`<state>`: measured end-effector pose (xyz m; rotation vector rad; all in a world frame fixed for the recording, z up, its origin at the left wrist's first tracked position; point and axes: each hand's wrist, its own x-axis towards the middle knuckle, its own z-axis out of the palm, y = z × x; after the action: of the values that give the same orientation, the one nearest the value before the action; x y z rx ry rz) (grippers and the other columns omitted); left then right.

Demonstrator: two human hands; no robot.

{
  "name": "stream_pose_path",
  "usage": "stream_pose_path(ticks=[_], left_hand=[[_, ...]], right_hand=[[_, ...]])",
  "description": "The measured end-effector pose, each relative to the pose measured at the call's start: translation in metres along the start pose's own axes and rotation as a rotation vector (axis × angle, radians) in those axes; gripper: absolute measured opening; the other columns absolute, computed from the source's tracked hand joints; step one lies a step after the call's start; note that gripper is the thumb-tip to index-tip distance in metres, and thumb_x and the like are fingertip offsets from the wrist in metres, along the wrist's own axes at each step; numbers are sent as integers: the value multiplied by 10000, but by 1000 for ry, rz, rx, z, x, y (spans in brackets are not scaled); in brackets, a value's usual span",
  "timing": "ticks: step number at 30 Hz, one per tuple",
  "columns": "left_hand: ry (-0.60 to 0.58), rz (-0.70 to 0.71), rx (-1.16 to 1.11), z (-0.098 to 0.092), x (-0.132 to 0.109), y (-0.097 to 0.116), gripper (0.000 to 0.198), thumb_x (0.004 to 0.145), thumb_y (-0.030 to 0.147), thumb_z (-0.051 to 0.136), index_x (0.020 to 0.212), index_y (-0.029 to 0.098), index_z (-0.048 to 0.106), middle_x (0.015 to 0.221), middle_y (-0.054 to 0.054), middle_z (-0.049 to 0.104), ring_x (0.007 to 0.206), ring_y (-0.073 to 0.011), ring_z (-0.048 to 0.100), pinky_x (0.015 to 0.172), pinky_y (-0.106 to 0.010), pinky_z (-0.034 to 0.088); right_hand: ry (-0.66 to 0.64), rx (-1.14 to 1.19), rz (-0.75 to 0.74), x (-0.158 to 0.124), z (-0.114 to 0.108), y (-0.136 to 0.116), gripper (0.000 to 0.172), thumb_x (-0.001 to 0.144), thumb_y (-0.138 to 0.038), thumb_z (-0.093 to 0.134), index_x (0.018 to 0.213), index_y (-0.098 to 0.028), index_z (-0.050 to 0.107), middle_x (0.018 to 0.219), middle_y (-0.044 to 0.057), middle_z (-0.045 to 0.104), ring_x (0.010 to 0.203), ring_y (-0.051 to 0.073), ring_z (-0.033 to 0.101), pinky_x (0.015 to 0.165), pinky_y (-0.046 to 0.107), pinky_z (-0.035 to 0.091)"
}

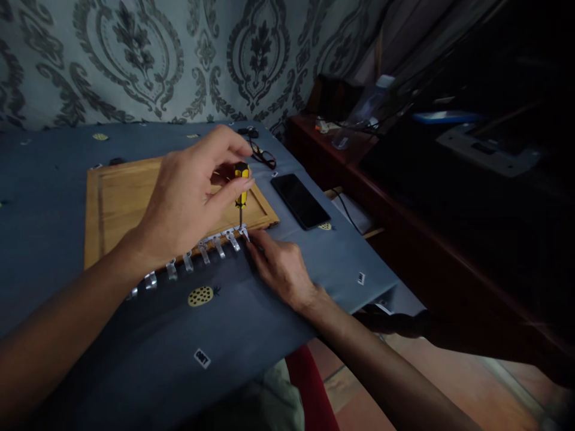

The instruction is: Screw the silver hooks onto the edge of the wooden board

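Note:
My left hand (182, 194) is closed around the yellow-and-black handle of a screwdriver (241, 194). The screwdriver stands nearly upright, its tip down on a pale strip at the near edge of a wooden board (123, 191) with a raised frame. Along that edge hangs a row of several shiny, pale clips (203, 251). With thumb and fingertips together, my right hand (283, 269) pinches the end clip (245, 233) just below the screwdriver tip. Part of the board and strip is hidden behind my left hand and forearm.
A black phone (300, 200) lies right of the board, with eyeglasses (263, 155) behind it. The blue-grey tablecloth (269, 317) has pineapple prints. At the right, a dark red wooden desk (332, 149) carries a clear plastic bottle (366, 111). A patterned curtain (202, 60) hangs behind.

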<state>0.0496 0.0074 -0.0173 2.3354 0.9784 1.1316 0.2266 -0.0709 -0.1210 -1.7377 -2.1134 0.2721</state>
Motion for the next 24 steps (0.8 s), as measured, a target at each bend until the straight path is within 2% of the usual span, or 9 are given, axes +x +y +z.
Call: stream_pose_path(ticks=[3, 5, 8, 11, 15, 20, 24], left_hand=[[33, 17, -143, 3, 1, -5, 91, 912, 261, 703, 993, 240, 666, 973, -7, 783, 959, -195, 767, 827, -298, 656], [52, 53, -172, 5, 2, -9, 75, 920, 282, 700, 985, 250, 684, 962, -14, 778, 920, -189, 764, 768, -276, 656], [86, 113, -85, 7, 3, -10, 83, 952, 303, 668, 988, 249, 720, 1000, -28, 744, 911, -175, 738, 709, -248, 643], [159, 185, 24, 6, 2, -7, 99, 941, 326, 700, 917, 239, 742, 944, -33, 683, 827, -158, 687, 650, -256, 623], [173, 215, 109, 2, 0, -2, 69, 922, 292, 733, 860, 261, 732, 873, -11, 675, 773, -153, 670, 690, -296, 625], [140, 204, 134, -2, 1, 1, 96, 915, 199, 719, 966, 278, 733, 968, 12, 763, 876, -175, 738, 852, -338, 642], [135, 207, 118, 0, 2, 0, 38, 930, 235, 701, 920, 270, 714, 928, 6, 757, 878, -185, 743, 835, -351, 647]], right_hand=[[-5, 0, 4, 0, 1, 0, 295, 1079, -307, 442, 1235, -212, 674, 977, 69, 829, 799, 188, 777, 702, 232, 504], [-3, 8, 3, 0, 2, 1, 299, 1081, -310, 440, 1244, -214, 671, 981, 70, 829, 807, 189, 777, 706, 231, 503], [7, 13, 3, 0, 2, 1, 308, 1081, -322, 444, 1265, -217, 668, 975, 75, 828, 817, 196, 779, 717, 239, 511], [9, 9, 0, 0, 3, 2, 316, 1082, -330, 444, 1282, -223, 664, 973, 74, 829, 831, 200, 782, 727, 246, 518], [4, 1, -1, 0, 3, 3, 324, 1084, -335, 434, 1283, -213, 658, 982, 75, 833, 811, 203, 785, 719, 254, 514], [-4, 25, -15, 0, 3, 3, 325, 1087, -323, 417, 1264, -194, 657, 1001, 84, 837, 803, 203, 788, 703, 257, 504], [0, 34, -9, 0, 3, 3, 307, 1080, -308, 439, 1272, -204, 654, 1012, 80, 837, 813, 201, 791, 709, 255, 510]])
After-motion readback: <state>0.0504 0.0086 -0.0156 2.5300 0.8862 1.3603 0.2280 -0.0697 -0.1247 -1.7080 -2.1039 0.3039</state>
